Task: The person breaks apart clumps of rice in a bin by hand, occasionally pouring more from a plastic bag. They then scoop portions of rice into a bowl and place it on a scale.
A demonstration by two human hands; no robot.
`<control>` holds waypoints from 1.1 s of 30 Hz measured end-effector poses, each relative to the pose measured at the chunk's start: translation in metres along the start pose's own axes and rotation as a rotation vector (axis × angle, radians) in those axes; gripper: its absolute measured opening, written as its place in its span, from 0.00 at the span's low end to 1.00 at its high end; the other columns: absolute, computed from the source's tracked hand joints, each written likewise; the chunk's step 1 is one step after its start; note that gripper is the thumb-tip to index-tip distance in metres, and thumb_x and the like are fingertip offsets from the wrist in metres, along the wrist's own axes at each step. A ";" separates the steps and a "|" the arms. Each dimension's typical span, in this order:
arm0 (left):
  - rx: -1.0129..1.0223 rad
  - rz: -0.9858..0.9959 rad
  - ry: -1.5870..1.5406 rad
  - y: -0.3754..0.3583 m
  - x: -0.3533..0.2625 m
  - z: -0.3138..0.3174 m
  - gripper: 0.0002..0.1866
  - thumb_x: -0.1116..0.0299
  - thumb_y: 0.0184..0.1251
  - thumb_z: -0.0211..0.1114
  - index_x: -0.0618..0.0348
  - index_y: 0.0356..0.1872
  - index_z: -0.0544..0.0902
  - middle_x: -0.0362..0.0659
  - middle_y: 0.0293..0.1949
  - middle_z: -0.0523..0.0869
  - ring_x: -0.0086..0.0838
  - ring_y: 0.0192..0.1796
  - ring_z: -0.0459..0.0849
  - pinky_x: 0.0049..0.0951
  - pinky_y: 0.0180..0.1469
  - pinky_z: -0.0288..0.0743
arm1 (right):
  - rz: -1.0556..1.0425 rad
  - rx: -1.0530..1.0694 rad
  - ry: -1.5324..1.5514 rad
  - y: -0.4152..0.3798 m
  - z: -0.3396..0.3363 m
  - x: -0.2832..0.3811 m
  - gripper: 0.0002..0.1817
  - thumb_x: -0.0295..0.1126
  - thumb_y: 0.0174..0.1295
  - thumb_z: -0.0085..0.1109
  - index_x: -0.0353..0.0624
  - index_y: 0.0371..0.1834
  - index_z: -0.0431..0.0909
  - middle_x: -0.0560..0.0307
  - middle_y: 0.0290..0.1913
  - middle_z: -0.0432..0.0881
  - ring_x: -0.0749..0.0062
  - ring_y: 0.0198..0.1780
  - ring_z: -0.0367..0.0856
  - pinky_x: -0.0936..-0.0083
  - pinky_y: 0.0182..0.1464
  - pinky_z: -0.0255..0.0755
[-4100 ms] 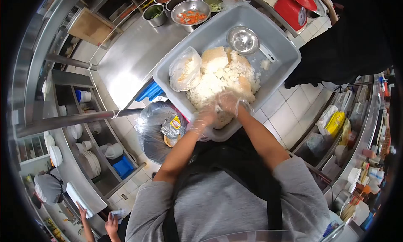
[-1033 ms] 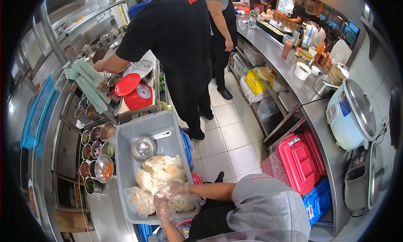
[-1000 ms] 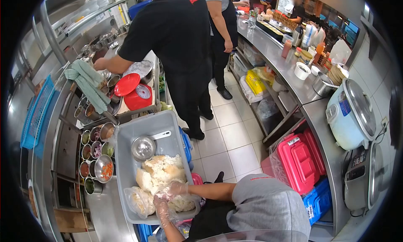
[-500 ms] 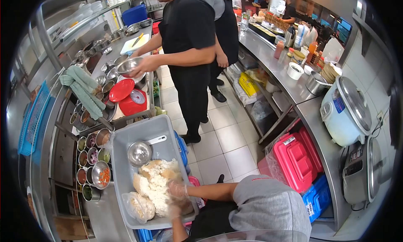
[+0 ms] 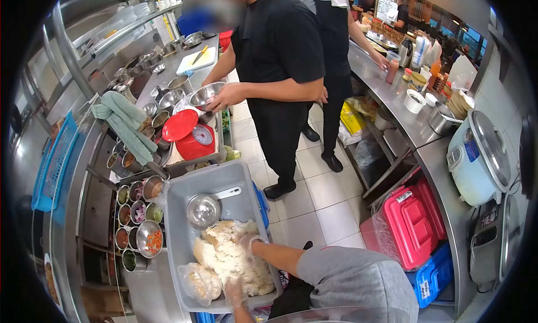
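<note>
Cooked white rice (image 5: 232, 261), clumped and browned in places, lies in a grey plastic tub (image 5: 179, 211). My right hand (image 5: 252, 245), in a clear plastic glove, touches the far right side of the rice with its fingers stretched out. Lower down, my left hand (image 5: 235, 294), also gloved, has its fingers extended against the near edge of the heap. Between the left hand and the tub's wall lies a clear plastic bag of rice (image 5: 200, 284). A round metal scoop with a white handle (image 5: 203, 211) rests at the tub's far end, apart from both hands.
Metal containers of chopped vegetables (image 5: 150, 237) stand left of the tub. Beyond it is a red scale (image 5: 196, 138). A person in black (image 5: 274, 70) holds a metal bowl (image 5: 207, 96), with another person behind. Pink bins (image 5: 400, 222) and a rice cooker (image 5: 479, 157) are at right.
My hands have moved apart, the right one farther up along the rice, the left one lower. The view has shifted, and the person in black now holds the bowl over the counter nearer the scale.
</note>
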State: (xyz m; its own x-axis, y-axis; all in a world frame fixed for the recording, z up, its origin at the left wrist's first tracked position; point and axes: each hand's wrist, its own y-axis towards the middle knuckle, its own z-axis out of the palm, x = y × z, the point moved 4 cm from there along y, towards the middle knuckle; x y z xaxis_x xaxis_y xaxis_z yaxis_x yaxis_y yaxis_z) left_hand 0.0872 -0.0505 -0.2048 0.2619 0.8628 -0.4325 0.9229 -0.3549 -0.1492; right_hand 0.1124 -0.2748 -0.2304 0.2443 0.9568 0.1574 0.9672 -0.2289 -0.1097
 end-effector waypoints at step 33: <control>-0.023 0.151 -0.853 0.018 -0.048 0.021 0.53 0.61 0.28 0.75 0.69 0.60 0.55 0.59 0.54 0.64 0.44 0.56 0.66 0.35 0.58 0.60 | -0.900 0.121 0.950 -0.058 -0.018 0.052 0.25 0.44 0.58 0.52 0.53 0.58 0.65 0.53 0.49 0.74 0.71 0.41 0.76 0.74 0.47 0.70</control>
State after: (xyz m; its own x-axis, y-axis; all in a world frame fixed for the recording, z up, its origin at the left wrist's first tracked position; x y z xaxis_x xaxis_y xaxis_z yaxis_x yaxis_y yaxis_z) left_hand 0.0854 -0.1064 -0.2053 0.0898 0.2390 -0.9669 0.9030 -0.4291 -0.0223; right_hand 0.0704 -0.2149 -0.1985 -0.4778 0.2555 0.8405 0.8160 0.4835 0.3169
